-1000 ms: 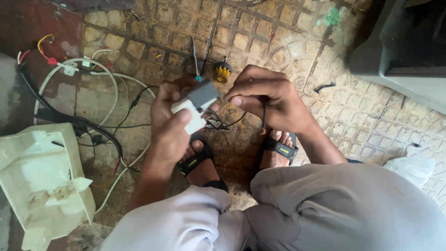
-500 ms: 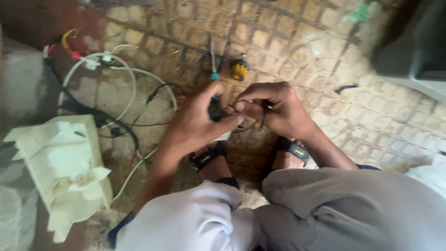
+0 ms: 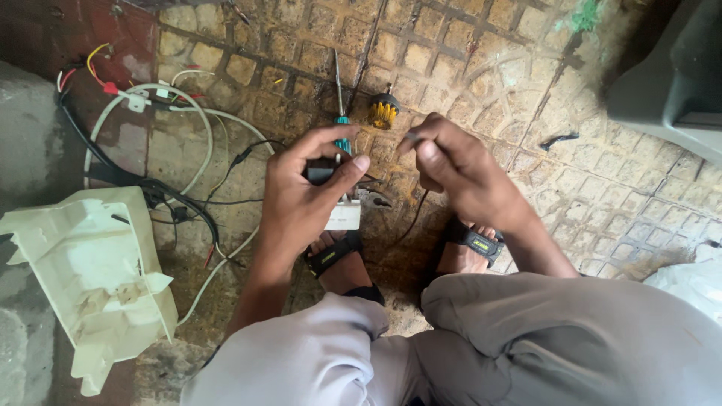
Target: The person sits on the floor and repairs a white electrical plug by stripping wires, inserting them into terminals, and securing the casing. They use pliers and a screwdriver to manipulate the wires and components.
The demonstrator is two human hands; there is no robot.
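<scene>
White plastic shows under the left hand (image 3: pixel 301 199) at centre frame: a small white-and-black electrical part (image 3: pixel 335 197), its fingers closed around it, thumb pressed over the black end. The right hand (image 3: pixel 459 177), just right of centre, has its fingers pinched shut on something thin, seemingly a dark wire (image 3: pixel 412 218) that trails down toward the sandalled foot; what sits between the fingertips is too small to tell. A slip looks likely, I judge, since the part is held in the air over a rough paved floor (image 3: pixel 526 83), and a tug on the wire could pull it loose or drop it among the clutter. Bare wire ends and the cable tangle (image 3: pixel 150 180) at left could also snag a wrist. A screwdriver (image 3: pixel 340 98) with a teal handle lies just above the hands, beside a yellow-toothed knob (image 3: pixel 383 113). A cream plastic housing (image 3: pixel 90 278) lies at lower left, bearing no label that I can make out; a crumpled white bag (image 3: pixel 692 282) shows at the right edge.
</scene>
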